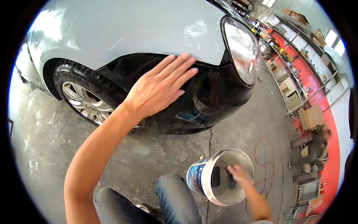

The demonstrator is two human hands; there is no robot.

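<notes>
My left hand (158,87) lies with its fingers stretched out over the black front bumper (220,89) of a car, fingertips near the seam below the grey fender (149,22). Nothing shows in that hand. Down to the right, my right hand (238,173) reaches into a white bucket (196,175) with a blue label. Its fingers are closed on a small dark piece (229,170) whose kind I cannot make out. A black rectangular block (215,176) is inside the bucket, and a dark patch shows below my fingers. The bucket holds cloudy greyish liquid.
The headlight (242,52) borders the bumper, and the front wheel (87,102) is at left. An orange hose (257,149) curls across the concrete floor beyond the bucket. Cluttered shelves (291,48) line the right wall, where a person (319,145) sits. My knees (177,198) are beside the bucket.
</notes>
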